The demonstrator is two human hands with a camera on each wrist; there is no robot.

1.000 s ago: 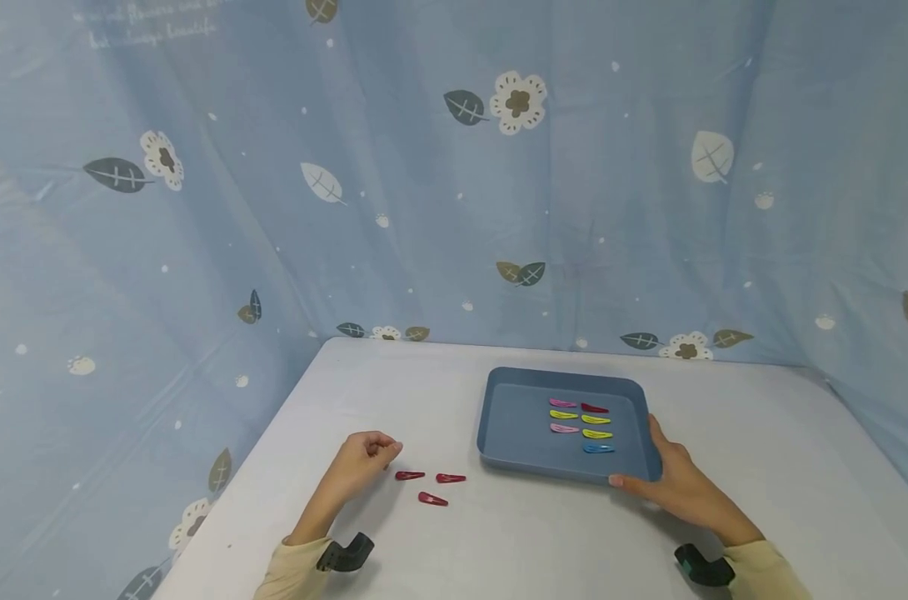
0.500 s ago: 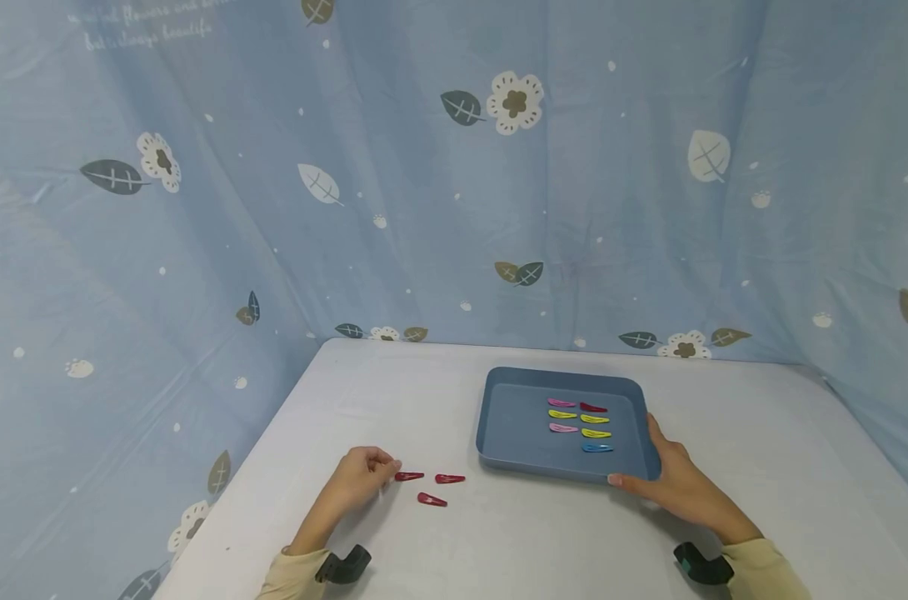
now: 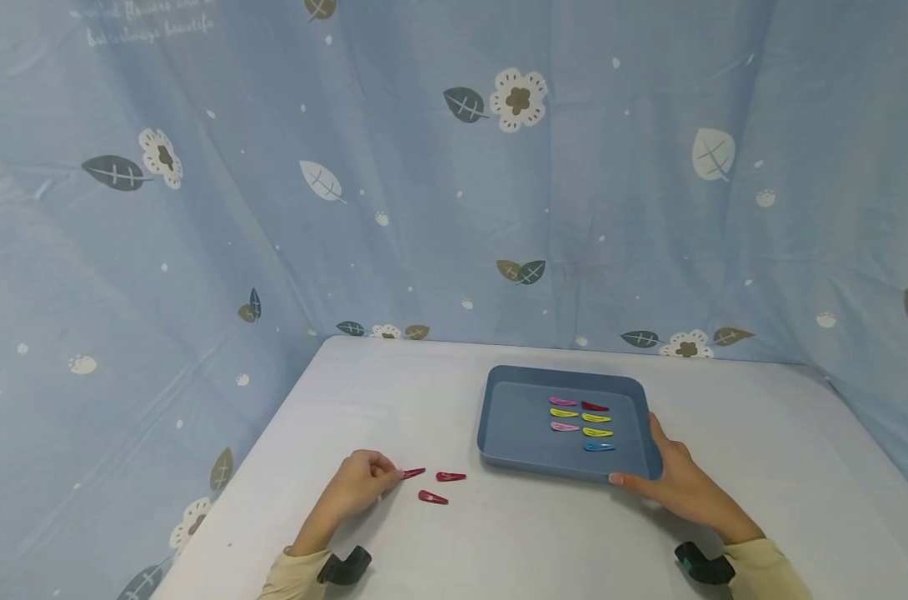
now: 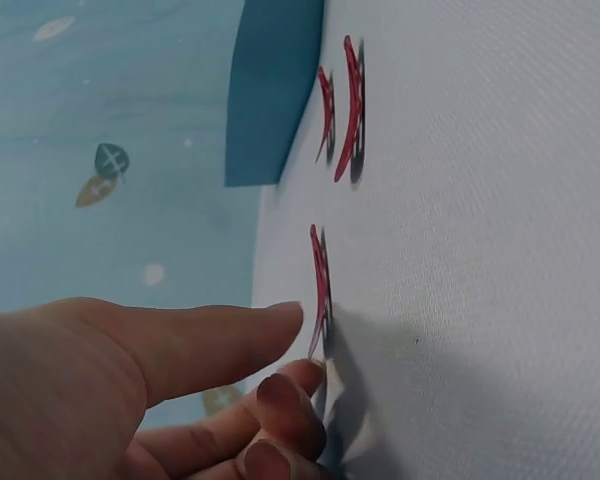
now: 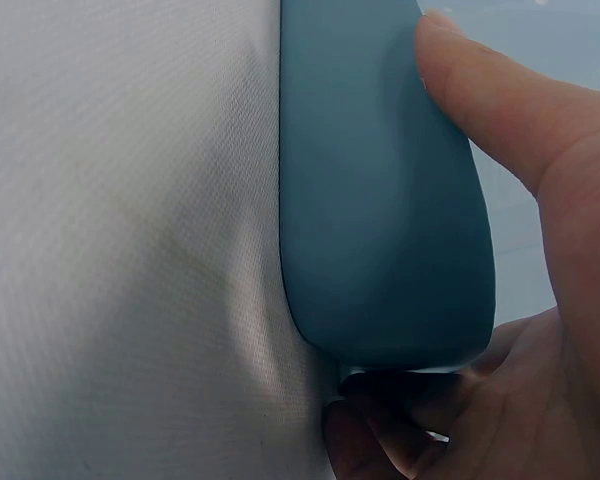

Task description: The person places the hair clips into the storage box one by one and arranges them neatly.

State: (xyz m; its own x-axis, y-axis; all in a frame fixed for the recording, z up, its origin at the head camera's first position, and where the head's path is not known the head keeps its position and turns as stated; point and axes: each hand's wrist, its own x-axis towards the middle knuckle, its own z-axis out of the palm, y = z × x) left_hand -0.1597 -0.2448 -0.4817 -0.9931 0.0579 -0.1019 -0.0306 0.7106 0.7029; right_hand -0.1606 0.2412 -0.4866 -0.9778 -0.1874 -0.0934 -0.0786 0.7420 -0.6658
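With thumb and fingertips my left hand (image 3: 360, 482) pinches one end of a dark red snap hair clip (image 3: 414, 472); in the left wrist view this hair clip (image 4: 319, 285) stands slightly tilted at the fingertips. Two more dark red hair clips lie just beyond it, one to the right (image 3: 451, 477) and one nearer the front (image 3: 433, 497). My right hand (image 3: 675, 483) grips the near right corner of a blue-grey tray (image 3: 529, 465), thumb along the front wall and fingers around the right side. In the right wrist view the tray's corner (image 5: 390, 220) sits between thumb and fingers.
Two columns of hair clips lie inside the tray: pink (image 3: 564, 427), yellow (image 3: 596, 418), dark red (image 3: 594, 407) and blue (image 3: 599, 447). A white cloth (image 3: 529, 542) covers the table. Behind and to the left hangs a blue curtain (image 3: 424, 208) with leaves and flowers.
My left hand has come down onto the nearest red hair clip, whose far end now points slightly up and away. The right hand and tray keep their place.
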